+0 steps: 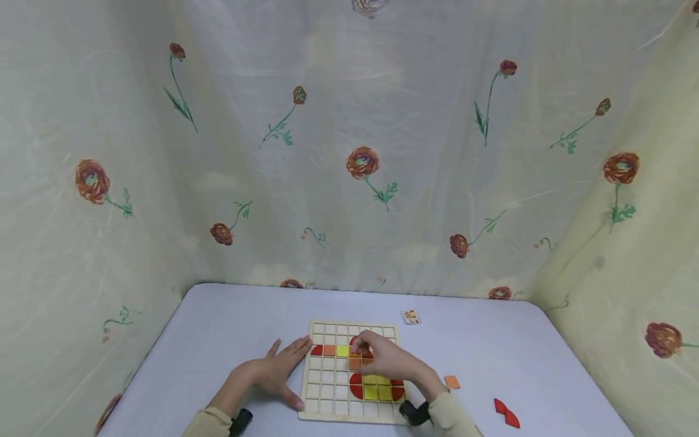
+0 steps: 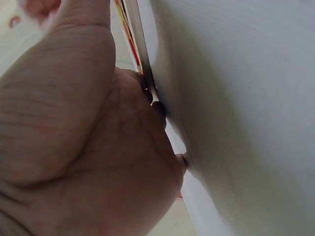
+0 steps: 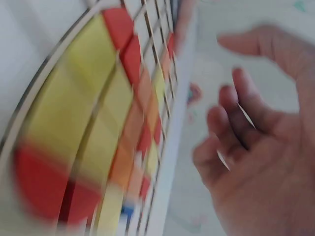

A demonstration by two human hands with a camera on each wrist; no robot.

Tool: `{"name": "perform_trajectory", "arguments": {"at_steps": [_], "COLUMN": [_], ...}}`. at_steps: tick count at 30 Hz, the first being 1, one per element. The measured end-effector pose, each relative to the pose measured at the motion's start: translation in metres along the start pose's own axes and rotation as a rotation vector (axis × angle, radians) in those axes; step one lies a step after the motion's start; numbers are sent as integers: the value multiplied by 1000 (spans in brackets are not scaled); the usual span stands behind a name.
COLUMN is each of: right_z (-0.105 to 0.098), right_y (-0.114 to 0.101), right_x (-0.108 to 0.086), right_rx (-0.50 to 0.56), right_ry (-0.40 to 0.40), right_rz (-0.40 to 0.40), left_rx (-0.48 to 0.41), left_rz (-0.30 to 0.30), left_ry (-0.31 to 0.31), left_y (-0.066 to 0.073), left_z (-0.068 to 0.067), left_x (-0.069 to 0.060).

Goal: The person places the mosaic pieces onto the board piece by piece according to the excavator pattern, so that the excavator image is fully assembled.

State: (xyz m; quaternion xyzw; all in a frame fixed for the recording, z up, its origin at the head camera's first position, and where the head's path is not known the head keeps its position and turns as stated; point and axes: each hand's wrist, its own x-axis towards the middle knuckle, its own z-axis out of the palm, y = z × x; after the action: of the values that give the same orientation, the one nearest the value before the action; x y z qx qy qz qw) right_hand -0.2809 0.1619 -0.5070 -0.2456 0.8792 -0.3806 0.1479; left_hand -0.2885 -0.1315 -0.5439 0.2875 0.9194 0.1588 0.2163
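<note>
A wooden grid board [image 1: 327, 391] lies flat on the table, partly filled with red rounded pieces [image 1: 356, 386], yellow square tiles [image 1: 377, 391] and orange square tiles [image 1: 329, 350]. Along its left side, my left hand [image 1: 275, 370] is spread, with fingertips at the edge and the thumb by the near left corner. Over the right half of the board hovers my right hand [image 1: 390, 358], hiding some tiles. From the right wrist view, the right hand's fingers [image 3: 229, 98] are loosely bent and apart from the thumb, with nothing between them.
Right of the board lie a loose orange tile [image 1: 452, 382] and two red rounded pieces [image 1: 506, 413]. A small printed card [image 1: 411, 317] sits beyond the board's far right corner. Flower-patterned curtains [image 1: 327, 200] enclose the white table [image 1: 229, 315] at the back and sides.
</note>
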Motion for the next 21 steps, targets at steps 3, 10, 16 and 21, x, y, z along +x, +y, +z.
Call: {"name": "perform_trajectory", "arguments": {"at_steps": [3,10,16,21], "right_z": [-18,-56,-79,-84], "right_y": [15,57,96,116], "right_x": [-28,-85,-121,-133], "right_rx": [74,108,100,80], "right_ry": [-53,-19,16,68], "right_rz": [48,187,207,297], "left_rx": [3,5,1,0], "left_rz": [0,7,9,5], "left_ry": [1,16,18,13], "left_y": [3,4,4,5], "left_z": [-1,-3,-2,-2], "left_x": [-2,-4,-4,-4]}}
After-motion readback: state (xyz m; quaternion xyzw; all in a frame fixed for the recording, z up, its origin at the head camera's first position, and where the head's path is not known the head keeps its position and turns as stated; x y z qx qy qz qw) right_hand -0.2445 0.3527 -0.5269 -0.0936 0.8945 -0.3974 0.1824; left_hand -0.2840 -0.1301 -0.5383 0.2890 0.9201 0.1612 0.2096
